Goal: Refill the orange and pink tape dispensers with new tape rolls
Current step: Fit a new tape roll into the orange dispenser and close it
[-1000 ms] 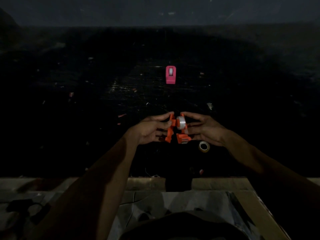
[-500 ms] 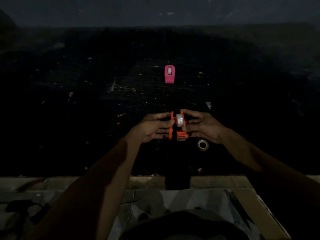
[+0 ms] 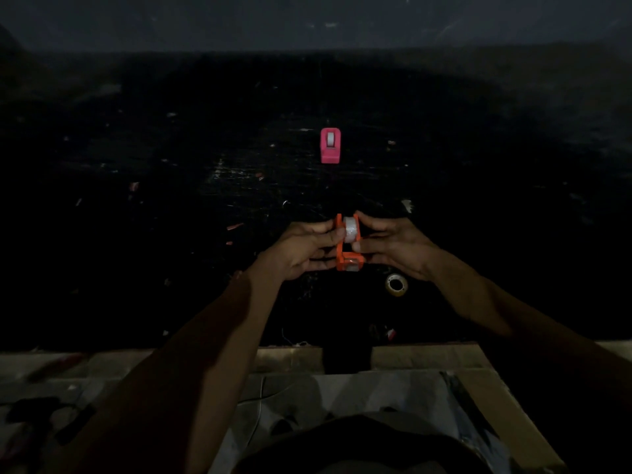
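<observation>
The orange tape dispenser (image 3: 343, 261) is held between both hands over the dark table, with a white tape roll (image 3: 350, 229) sitting between its two side walls. My left hand (image 3: 301, 249) grips its left side with thumb and fingers. My right hand (image 3: 393, 246) pinches its right side, thumb near the roll. The pink tape dispenser (image 3: 330, 146) stands farther back at the centre with a white roll in it. A loose, nearly clear tape roll (image 3: 396, 284) lies flat on the table just below my right hand.
The black table (image 3: 171, 234) is speckled with small scraps of paper and tape. Its near edge runs across below my forearms. Cardboard (image 3: 478, 388) and dark clutter lie on the floor beneath.
The two orange halves, spread apart a second ago, have come together around the white roll. Both hands have drifted slightly away from me.
</observation>
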A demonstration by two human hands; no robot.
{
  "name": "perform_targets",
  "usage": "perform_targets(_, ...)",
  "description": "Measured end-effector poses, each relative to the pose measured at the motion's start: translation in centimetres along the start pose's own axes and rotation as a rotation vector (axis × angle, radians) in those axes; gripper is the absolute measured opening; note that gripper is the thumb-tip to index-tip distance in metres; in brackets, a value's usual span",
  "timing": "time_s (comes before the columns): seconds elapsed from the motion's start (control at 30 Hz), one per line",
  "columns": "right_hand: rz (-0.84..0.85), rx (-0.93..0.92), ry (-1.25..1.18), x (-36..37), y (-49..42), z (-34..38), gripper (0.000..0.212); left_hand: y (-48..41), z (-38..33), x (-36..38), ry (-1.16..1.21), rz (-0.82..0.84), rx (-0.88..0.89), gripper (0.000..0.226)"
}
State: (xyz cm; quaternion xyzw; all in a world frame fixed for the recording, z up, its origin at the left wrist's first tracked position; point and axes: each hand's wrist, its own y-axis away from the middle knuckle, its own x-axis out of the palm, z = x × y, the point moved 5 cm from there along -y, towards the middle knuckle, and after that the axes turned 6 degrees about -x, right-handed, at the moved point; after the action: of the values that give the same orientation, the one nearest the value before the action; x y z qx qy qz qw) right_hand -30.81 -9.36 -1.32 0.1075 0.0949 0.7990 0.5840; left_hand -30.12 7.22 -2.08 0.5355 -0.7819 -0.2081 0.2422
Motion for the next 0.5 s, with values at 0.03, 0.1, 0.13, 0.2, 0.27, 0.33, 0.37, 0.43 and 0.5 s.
perform_targets(0.03,-0.004,-0.007,0.002,0.07,-0.1,0.04,0.065,-0.02,0.0,0.12,0.013,-0.004,0.005,0.032)
perform_targets(0.1,-0.001,-0.011,0.004,0.31,-0.21,0.18,0.064,-0.07,0.19,0.08,0.032,-0.014,-0.006,0.034)
perform_targets(0.13,0.0,-0.011,0.004,0.34,-0.24,0.23,0.064,-0.06,0.29,-0.01,0.044,-0.011,-0.021,0.035)
perform_targets(0.2,-0.002,-0.011,0.01,0.23,-0.27,0.24,0.065,0.04,0.46,-0.09,0.056,0.028,-0.064,0.039)
perform_targets(0.27,-0.006,-0.011,0.008,0.1,-0.27,0.22,0.066,0.32,0.46,-0.06,0.021,0.098,-0.09,0.044)
perform_targets(0.33,0.005,-0.011,0.016,0.11,-0.19,0.34,0.066,0.63,0.35,0.22,-0.014,0.156,-0.087,0.053)
perform_targets(0.37,0.008,-0.002,0.03,0.17,-0.16,0.45,0.065,0.74,0.25,0.42,-0.018,0.17,-0.079,0.059)
perform_targets(0.43,0.022,0.016,0.034,0.34,-0.11,0.65,0.065,0.63,0.09,0.67,-0.018,0.172,-0.061,0.066)
perform_targets(0.5,0.038,0.028,0.024,0.44,-0.12,0.76,0.068,0.35,0.0,0.75,-0.011,0.155,-0.046,0.069)
